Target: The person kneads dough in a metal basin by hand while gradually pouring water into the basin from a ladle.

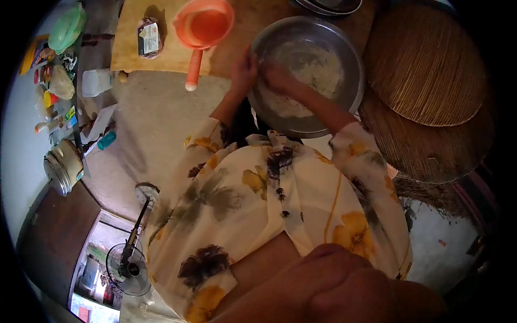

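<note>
A wide metal basin (pixel 347 64) sits in front of my body, with pale flour (pixel 323 67) spread over its bottom and smeared up its sides. My left hand (pixel 245 70) is at the basin's left rim, its fingers closed around the edge. Inside the basin, my right hand (pixel 277 78) reaches across to the left wall, close to my left hand. Its fingers are dim and blurred, so their shape and anything in them cannot be made out.
An orange dipper (pixel 195 64) and a labelled packet (pixel 149 39) lie on the wooden board (pixel 126 32). Round woven trays (pixel 431 64) stand at the right. A shelf with jars and bags runs along the left, and a fan (pixel 128 269) stands lower left.
</note>
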`<state>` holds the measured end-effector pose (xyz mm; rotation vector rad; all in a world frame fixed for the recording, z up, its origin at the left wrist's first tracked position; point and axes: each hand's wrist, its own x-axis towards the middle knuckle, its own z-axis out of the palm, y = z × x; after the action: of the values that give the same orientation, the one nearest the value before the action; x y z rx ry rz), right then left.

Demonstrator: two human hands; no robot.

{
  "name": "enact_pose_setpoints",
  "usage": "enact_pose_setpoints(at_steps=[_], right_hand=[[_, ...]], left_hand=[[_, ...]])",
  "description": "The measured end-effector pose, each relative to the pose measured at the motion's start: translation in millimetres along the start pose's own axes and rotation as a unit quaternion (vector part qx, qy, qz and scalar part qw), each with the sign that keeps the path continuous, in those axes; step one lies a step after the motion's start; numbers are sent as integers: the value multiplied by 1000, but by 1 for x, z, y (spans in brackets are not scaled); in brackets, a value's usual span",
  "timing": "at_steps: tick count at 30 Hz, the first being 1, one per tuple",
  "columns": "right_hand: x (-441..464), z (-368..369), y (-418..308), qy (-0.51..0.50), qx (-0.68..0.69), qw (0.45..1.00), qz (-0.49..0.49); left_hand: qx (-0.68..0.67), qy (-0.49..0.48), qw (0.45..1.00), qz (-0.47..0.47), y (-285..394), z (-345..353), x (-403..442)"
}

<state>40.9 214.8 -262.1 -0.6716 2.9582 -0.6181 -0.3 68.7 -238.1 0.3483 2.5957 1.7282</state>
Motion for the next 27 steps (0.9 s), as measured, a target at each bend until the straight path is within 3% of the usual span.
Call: enact_pose_setpoints(at_steps=[1,3,5,6,8,10,12,14,16,17,19,22,24,26,27], right_hand=[[6,-11,10,-1,0,1000,-1],[32,-38,62,-152,44,984,84],[8,-28,144,-118,105,947,280],[-9,-49,138,-11,109,934,340],[-21,-51,142,93,110,908,394],[-23,-13,155,160,-107,918,347],[6,-16,113,-129,-185,953,202],[29,-2,35,25,-75,964,253],[6,25,12,-17,-73,989,131],[-2,26,17,-16,-79,988,134],[-12,10,17,2,2,1000,3],[-1,-55,80,-149,-83,966,195],[-26,-72,116,-133,-64,959,243],[-67,-81,116,-99,-95,951,275],[-103,-59,119,18,-86,962,258]], left_hand=[[0,1,1000,-1,-1,0,-1],[25,-11,1000,3,-6,-1,4],[15,2,1000,11,-10,1,-1],[3,16,1000,24,-13,1,-1],[2,-2,1000,1,-9,-2,1],[-1,-32,999,-24,-11,1,-4],[-15,-32,999,-9,-17,4,1],[-3,-48,998,-37,-11,0,3],[6,-71,995,-70,-12,4,-1],[-15,-38,999,-28,-20,10,1],[-39,-7,999,9,-27,18,2],[-89,-4,995,47,-23,13,4],[20,-28,999,6,-17,5,3],[-6,-26,1000,-4,-15,8,3],[-26,-23,999,-15,-15,10,2]])
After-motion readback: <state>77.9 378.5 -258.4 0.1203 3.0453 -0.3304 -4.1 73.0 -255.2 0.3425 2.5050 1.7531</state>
